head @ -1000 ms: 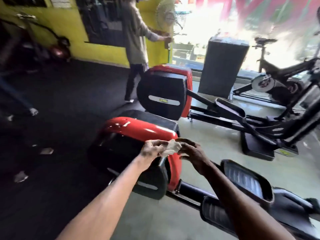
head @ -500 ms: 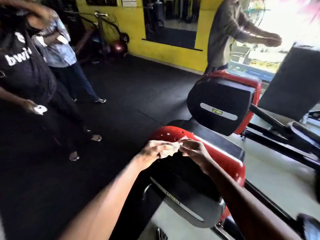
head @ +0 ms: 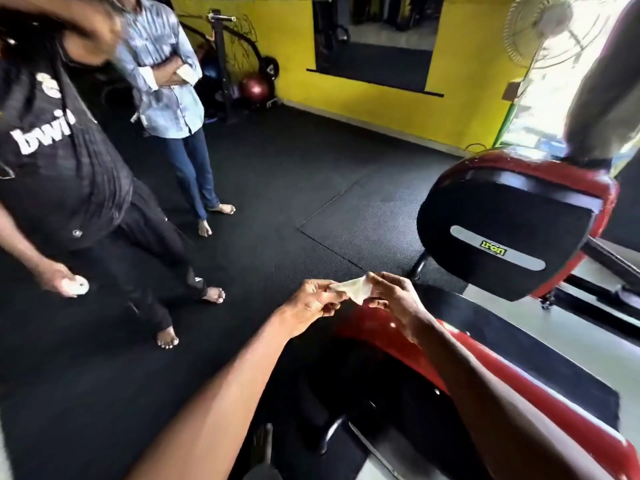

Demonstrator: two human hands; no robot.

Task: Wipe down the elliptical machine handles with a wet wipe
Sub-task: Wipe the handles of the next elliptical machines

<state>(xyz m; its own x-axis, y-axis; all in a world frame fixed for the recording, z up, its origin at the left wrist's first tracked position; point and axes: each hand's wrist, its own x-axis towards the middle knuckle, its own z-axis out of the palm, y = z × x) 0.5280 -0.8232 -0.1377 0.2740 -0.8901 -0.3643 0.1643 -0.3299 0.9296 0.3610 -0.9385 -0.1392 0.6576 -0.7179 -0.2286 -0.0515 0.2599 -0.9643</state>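
Black rubber floor [head: 277,174] covers the gym, and a person in a black shirt [head: 59,150] stands at the far left. Further right, the left hand [head: 306,304] pinches one edge of the crumpled wet wipe [head: 353,289] with curled fingers [head: 327,289]. The wipe is stretched between both hands. The right hand [head: 396,297] pinches the other edge, above the red elliptical machine [head: 384,336].
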